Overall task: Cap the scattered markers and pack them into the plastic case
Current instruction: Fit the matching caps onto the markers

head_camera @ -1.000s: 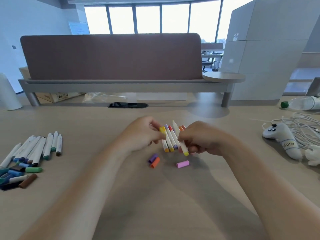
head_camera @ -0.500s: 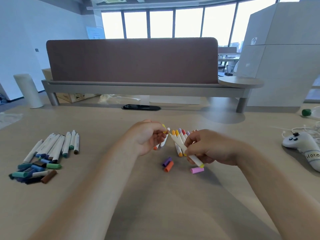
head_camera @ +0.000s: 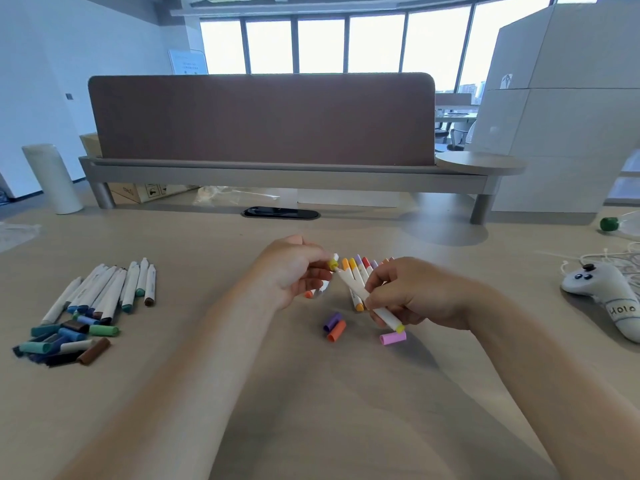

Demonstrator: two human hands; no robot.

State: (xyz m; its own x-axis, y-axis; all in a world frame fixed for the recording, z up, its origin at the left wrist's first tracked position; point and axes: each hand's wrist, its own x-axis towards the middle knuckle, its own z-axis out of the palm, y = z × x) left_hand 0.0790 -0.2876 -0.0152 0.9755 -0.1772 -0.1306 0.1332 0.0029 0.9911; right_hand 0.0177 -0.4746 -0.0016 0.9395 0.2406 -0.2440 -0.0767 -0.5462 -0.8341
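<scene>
Two hands work at the centre of the frame, above the table. Our right hand has its grip closed around a white marker, yellow at its lower end. Our left hand pinches a yellow cap against the marker's upper tip. We judge the capping step to be in hand; the cap does not yet look fully seated.

Next, push the cap straight along the barrel until it seats. Other warm-coloured markers lie just behind the right hand. Loose purple, orange and pink caps lie just below. Blue and green markers wait at the left. We see no plastic case in view.
</scene>
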